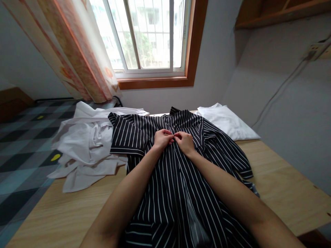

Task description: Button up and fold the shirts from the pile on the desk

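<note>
A black shirt with white stripes [160, 193] lies spread on the wooden table, its collar towards the window and its lower front hanging partly apart. My left hand [163, 138] pinches the shirt's front edge at chest height. Right beside it, my right hand [184, 142] pinches the opposite front edge, and the fingertips of both hands nearly touch. Whatever small part sits between the fingers, such as a button, is too small to make out. The short sleeves lie out to either side.
Crumpled white clothing [88, 144] lies at the left table edge, and a folded white garment [224, 120] sits at the back right. The wooden table [281, 186] borders a bed with a checked cover [23, 148]. A cable [279, 89] hangs down the right wall.
</note>
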`<state>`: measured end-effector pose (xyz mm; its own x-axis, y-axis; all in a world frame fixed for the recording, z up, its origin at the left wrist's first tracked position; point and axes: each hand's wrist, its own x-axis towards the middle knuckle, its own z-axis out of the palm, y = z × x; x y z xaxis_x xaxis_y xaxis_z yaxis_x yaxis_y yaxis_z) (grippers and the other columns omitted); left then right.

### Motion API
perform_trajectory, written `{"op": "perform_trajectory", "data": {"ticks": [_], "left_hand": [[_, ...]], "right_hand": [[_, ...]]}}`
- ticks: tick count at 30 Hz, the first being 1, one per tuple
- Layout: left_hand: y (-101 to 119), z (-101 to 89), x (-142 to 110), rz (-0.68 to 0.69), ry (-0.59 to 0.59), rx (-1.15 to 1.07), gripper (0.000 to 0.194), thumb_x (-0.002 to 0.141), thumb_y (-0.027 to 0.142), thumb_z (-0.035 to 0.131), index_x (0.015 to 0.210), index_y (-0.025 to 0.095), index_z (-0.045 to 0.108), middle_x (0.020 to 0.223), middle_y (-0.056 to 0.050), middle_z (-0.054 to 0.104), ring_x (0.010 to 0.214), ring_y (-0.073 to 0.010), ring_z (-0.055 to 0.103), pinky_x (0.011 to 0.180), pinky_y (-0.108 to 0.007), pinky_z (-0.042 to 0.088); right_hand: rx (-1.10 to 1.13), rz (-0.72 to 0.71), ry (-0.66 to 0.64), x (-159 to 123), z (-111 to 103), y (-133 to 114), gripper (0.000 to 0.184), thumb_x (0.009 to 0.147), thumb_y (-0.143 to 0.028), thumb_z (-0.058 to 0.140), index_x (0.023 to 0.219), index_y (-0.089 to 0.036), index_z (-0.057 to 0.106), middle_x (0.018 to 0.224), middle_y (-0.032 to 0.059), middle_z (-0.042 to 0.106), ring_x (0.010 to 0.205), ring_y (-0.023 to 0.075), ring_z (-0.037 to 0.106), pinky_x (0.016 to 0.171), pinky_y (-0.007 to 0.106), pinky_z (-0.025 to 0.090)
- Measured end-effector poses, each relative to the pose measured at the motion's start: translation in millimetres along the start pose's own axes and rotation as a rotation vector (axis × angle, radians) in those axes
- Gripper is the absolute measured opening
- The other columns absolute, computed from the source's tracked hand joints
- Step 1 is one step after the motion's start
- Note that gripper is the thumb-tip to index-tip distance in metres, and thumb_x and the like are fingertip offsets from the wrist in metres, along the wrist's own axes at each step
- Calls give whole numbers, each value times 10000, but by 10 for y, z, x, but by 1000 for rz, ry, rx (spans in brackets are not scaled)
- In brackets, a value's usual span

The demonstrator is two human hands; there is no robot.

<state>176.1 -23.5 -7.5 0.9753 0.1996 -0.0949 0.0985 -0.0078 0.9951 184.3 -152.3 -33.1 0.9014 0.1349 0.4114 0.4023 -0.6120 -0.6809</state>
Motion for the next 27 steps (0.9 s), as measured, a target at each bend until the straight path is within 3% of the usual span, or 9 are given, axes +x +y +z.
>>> {"op": "perform_trajectory", "data": {"ticks": [13,20,27], "left_hand": [[18,-4,-9,73,-3,21,151,721,-16,657,737,110,577,524,7,612,420,-103,592,419,-189,473],[-11,6,26,143,-8,-19,195,676,-9,649,739,138,538,553,35,603,424,-93,578,412,-184,454],[-31,26,20,129,9,-35,247,656,-9,633,701,170,469,549,58,572,425,-83,569,421,-172,432]], "right_hand": [[149,13,14,11,-7,30,92,812,-150,682,844,-201,753,842,31,752,775,187,698,776,292,516],[316,95,36,41,-6,67,76,793,-186,681,815,-176,753,810,35,753,748,187,701,744,282,527],[225,77,101,18,-31,21,54,783,-192,687,766,-177,737,728,26,732,663,181,674,721,285,508]]}}
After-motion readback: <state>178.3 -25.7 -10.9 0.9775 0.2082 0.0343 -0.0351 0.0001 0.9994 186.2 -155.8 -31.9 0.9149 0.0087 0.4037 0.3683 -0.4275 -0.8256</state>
